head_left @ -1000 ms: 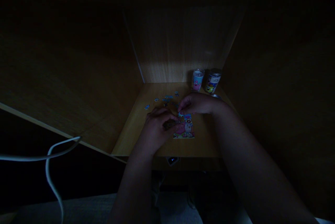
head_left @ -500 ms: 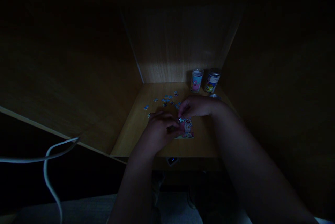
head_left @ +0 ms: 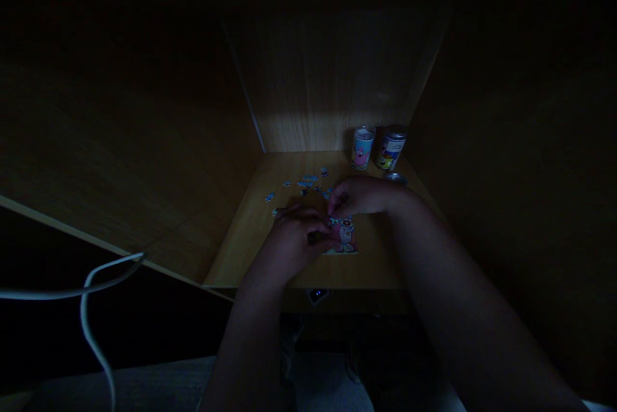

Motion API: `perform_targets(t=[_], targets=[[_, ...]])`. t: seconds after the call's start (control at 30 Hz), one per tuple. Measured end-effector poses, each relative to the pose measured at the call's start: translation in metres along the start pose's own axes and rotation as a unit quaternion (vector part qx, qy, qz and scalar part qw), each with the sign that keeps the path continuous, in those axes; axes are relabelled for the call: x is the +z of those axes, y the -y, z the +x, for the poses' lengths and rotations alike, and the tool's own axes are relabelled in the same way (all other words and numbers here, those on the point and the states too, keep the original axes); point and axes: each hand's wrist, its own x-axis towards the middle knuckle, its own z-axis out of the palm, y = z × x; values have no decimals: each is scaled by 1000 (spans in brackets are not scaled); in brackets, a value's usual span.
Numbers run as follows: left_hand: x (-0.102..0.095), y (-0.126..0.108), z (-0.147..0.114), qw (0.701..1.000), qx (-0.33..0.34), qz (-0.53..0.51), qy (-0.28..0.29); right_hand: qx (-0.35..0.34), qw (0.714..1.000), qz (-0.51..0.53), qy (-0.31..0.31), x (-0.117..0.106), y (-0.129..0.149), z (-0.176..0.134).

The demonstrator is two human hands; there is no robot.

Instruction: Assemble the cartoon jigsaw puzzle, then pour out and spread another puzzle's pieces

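Observation:
A partly joined jigsaw puzzle with a pink cartoon picture lies flat near the front of the wooden surface. My left hand rests over its left side, fingers bent and apart, with the thumb and forefinger touching the picture. At the puzzle's top edge, my right hand has thumb and forefinger pinched together on a small puzzle piece, mostly hidden by the fingertips. Loose puzzle pieces lie scattered just beyond both hands, and a single piece sits farther left.
Two cartoon-printed cans stand at the back right: an open-looking one and a lidded one. A round metal lid lies before them. Wooden panels enclose the surface on both sides and behind. A white cable hangs at left.
Both hands stay almost in place. The pale piece under my right fingertips shows less and sits lower against the puzzle's top edge.

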Motion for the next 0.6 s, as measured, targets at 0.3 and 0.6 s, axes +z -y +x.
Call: perform_targets(t=[0.3,0.6], targets=[[-1,-1,-1,1000,-1,-4,3,-15,1000,15,13,-1,0,0],[0,0,-1,1000,-9,-11,6,-13,1000,17,8,-1,-2,-1]])
